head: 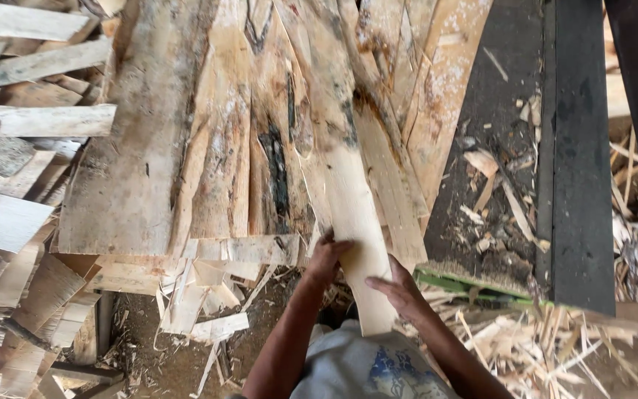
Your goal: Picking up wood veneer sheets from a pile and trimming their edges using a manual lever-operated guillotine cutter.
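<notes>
Bare forearms, light grey shirt (359, 369) — blue print

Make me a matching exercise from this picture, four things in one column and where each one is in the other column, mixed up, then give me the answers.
Things:
1. left hand
2. right hand
3. dark table
4. loose boards

Places:
A. far left of the view, piled up
B. gripping the left edge of the pale slab
C. right side, strewn with wood chips
D. lying flat on the pale slab's near end, right side

Pairs: 1-B, 2-D, 3-C, 4-A
</notes>
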